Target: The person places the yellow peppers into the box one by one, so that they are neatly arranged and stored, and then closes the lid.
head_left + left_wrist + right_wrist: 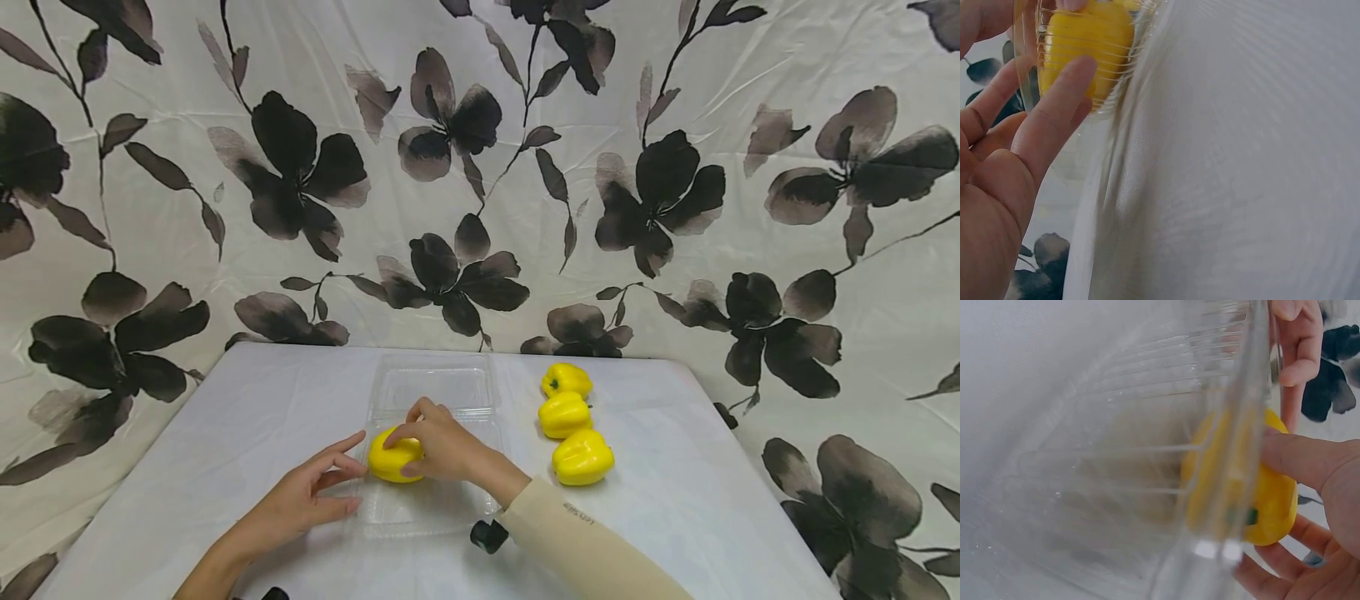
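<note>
A yellow bell pepper point(393, 457) is in the left part of a clear plastic clamshell box point(457, 504), whose lid point(431, 387) lies folded back. My right hand point(450, 446) grips the pepper from above, thumb on the near side. In the right wrist view the pepper point(1272, 487) shows a green stem end through the clear wall. My left hand point(315, 487) is beside the box's left wall with fingers extended. In the left wrist view a fingertip of the left hand point(1041, 137) touches or nearly touches the ribbed wall, with the pepper point(1088, 47) behind it.
Several more things lie right of the box: a far yellow pepper point(567, 381), a middle pepper point(565, 415) and a near pepper point(582, 457), in a row on the white-covered table point(675, 517). A floral cloth point(450, 192) hangs behind the table's far edge.
</note>
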`<action>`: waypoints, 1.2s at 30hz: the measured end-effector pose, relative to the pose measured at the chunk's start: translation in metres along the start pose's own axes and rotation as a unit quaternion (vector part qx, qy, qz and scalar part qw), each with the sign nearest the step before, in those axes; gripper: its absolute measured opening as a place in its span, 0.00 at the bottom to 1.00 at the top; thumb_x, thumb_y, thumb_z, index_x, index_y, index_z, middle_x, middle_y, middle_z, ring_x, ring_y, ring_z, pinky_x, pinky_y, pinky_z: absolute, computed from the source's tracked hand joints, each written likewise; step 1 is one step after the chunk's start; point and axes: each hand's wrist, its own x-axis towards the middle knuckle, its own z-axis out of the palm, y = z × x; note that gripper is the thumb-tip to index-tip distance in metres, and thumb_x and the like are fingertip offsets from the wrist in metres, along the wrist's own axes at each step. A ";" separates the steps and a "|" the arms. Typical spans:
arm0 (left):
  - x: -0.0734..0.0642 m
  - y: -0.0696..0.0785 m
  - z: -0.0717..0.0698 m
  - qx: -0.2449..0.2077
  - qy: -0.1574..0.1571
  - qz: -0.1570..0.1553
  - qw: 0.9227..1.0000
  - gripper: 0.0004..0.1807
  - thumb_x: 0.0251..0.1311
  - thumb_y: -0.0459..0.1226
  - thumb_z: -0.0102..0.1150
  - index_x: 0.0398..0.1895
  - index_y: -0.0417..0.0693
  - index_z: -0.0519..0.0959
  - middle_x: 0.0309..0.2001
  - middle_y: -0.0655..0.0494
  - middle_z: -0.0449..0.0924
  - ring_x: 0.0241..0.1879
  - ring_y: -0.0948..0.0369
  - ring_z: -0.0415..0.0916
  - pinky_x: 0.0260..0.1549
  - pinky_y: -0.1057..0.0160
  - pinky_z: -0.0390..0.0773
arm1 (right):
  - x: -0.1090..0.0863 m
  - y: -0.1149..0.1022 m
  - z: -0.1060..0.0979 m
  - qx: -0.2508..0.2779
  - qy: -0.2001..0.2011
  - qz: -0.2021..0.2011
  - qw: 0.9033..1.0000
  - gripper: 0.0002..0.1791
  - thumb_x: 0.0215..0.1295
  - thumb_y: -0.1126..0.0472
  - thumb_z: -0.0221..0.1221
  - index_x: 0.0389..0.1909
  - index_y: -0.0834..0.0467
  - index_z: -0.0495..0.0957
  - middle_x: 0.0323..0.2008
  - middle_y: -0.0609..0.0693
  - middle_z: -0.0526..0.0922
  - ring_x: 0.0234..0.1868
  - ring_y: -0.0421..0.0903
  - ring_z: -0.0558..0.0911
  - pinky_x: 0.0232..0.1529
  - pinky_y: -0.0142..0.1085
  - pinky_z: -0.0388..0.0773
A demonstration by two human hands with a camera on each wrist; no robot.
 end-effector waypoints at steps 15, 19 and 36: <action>0.000 0.001 0.000 0.005 0.003 -0.004 1.000 0.19 0.68 0.40 0.72 0.57 0.45 0.78 0.86 0.46 0.50 0.73 0.36 0.69 0.67 0.50 0.78 | -0.002 -0.002 -0.004 -0.009 -0.016 -0.005 1.000 0.24 0.64 0.55 0.76 0.61 0.41 0.86 0.64 0.51 0.73 0.56 0.48 0.72 0.59 0.33 0.80; 0.000 0.000 -0.001 0.005 0.003 -0.003 1.000 0.19 0.68 0.40 0.72 0.57 0.45 0.78 0.85 0.46 0.50 0.73 0.37 0.69 0.67 0.49 0.77 | -0.001 -0.002 -0.006 -0.008 -0.021 -0.006 1.000 0.24 0.65 0.55 0.75 0.62 0.41 0.85 0.67 0.51 0.72 0.59 0.48 0.72 0.60 0.35 0.80; -0.001 0.000 -0.001 0.009 0.008 -0.014 1.000 0.20 0.67 0.41 0.73 0.56 0.46 0.79 0.85 0.48 0.52 0.73 0.39 0.70 0.70 0.43 0.72 | -0.026 0.008 -0.053 -0.010 -0.009 -0.031 0.999 0.24 0.68 0.55 0.73 0.65 0.44 0.84 0.71 0.53 0.71 0.68 0.55 0.72 0.66 0.47 0.78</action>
